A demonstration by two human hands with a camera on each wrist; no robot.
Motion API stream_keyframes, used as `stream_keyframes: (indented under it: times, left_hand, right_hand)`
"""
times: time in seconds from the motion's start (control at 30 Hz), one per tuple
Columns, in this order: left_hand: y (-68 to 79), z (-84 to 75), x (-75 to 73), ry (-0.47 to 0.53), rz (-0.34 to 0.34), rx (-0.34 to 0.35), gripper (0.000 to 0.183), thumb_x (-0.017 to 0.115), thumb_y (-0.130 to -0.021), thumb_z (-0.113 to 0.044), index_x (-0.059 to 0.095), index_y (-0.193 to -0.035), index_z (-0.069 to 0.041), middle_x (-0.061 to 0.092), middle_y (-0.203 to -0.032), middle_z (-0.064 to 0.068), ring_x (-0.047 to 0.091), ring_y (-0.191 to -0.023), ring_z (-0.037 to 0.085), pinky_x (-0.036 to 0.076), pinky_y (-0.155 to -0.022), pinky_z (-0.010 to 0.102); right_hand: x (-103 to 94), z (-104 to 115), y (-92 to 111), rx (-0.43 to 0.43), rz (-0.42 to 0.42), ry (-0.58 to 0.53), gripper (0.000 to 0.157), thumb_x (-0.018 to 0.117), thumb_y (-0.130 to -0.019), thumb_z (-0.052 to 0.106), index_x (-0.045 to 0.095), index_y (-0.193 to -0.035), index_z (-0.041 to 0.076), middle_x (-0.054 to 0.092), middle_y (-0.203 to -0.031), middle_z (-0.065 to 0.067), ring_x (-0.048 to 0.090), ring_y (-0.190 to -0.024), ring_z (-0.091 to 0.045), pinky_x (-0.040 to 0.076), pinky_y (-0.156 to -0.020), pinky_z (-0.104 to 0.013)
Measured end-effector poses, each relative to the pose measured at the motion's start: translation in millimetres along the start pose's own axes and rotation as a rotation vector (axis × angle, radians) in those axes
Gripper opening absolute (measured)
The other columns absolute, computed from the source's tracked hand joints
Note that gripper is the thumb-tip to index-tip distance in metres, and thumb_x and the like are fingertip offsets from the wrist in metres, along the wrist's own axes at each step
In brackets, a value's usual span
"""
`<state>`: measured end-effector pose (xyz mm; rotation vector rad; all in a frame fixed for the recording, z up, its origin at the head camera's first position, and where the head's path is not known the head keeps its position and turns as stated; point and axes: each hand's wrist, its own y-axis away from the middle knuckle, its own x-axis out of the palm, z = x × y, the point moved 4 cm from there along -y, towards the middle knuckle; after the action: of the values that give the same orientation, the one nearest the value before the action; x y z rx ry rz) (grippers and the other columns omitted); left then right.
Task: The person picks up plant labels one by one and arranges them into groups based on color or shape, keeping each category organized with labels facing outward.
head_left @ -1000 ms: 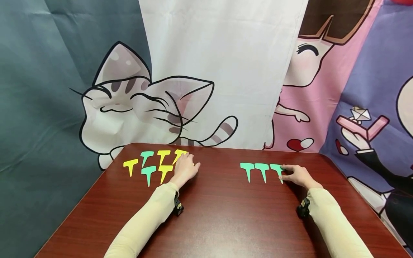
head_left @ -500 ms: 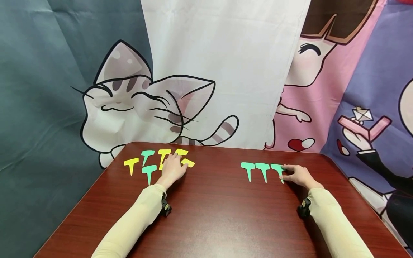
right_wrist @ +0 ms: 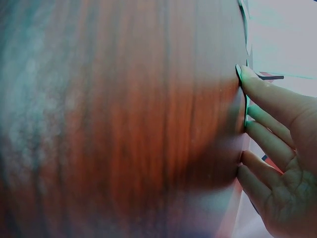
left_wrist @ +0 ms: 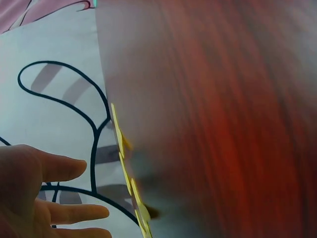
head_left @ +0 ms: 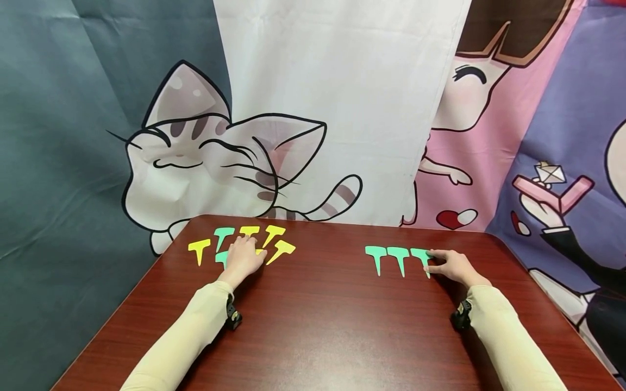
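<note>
My left hand [head_left: 242,258] is over the left group of T-shaped plant labels, fingers spread and holding nothing. It partly covers a green label [head_left: 221,257] and a yellow label [head_left: 249,230]. In the left wrist view, its fingers [left_wrist: 77,213] extend apart from the yellow labels [left_wrist: 124,168], seen edge-on. On the right, my right hand [head_left: 455,266] rests on the table, thumb and fingertips touching the end green label [head_left: 419,253] of a row. The right wrist view shows this thumb [right_wrist: 265,89] and the fingers on the tabletop by the thin label edge.
Two more green labels, one on the left [head_left: 375,251] and one in the middle [head_left: 398,252], lie in the right row. Further yellow labels [head_left: 281,249] and a green one [head_left: 224,232] surround my left hand. Behind the brown table [head_left: 332,326] hangs a printed cartoon curtain [head_left: 342,108].
My left hand has moved left across the left group, uncovering two yellow labels at its right side and now covering part of a green one. The right hand has stayed in place.
</note>
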<state>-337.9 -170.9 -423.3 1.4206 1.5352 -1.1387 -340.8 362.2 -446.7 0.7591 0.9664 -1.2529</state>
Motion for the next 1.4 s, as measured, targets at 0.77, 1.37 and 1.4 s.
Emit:
stream_keyframes:
  times: [0.77, 1.37, 1.4]
  left_hand:
    - [9.5, 53.5, -20.6, -0.089, 0.014, -0.052, 0.039, 0.061, -0.088, -0.027, 0.063, -0.113, 0.003, 0.040, -0.141, 0.031, 0.027, -0.134, 0.051, 0.025, -0.107, 0.062]
    - [12.4, 67.5, -24.5, -0.154, 0.138, -0.109, 0.035, 0.070, -0.082, -0.027, 0.066, -0.100, 0.003, 0.040, -0.138, 0.036, 0.025, -0.133, 0.053, 0.022, -0.107, 0.064]
    - [12.3, 68.5, -23.7, -0.155, 0.144, -0.111, 0.031, 0.070, -0.082, -0.026, 0.067, -0.096, 0.002, 0.041, -0.137, 0.036, 0.025, -0.133, 0.054, 0.022, -0.107, 0.065]
  right_hand:
    - [-1.6, -0.4, -3.2, -0.019, -0.016, 0.027, 0.065, 0.074, -0.078, 0.039, 0.057, -0.129, 0.003, 0.053, -0.131, -0.028, 0.042, -0.121, -0.053, 0.036, -0.097, -0.064]
    - [0.9, -1.4, -0.8, -0.009, -0.003, 0.022, 0.066, 0.074, -0.079, 0.040, 0.056, -0.130, 0.002, 0.052, -0.132, -0.028, 0.043, -0.121, -0.053, 0.037, -0.096, -0.063]
    - [1.1, -1.4, -0.9, -0.010, -0.003, 0.021, 0.066, 0.074, -0.079, 0.039, 0.056, -0.130, 0.002, 0.052, -0.132, -0.028, 0.043, -0.121, -0.053, 0.037, -0.096, -0.063]
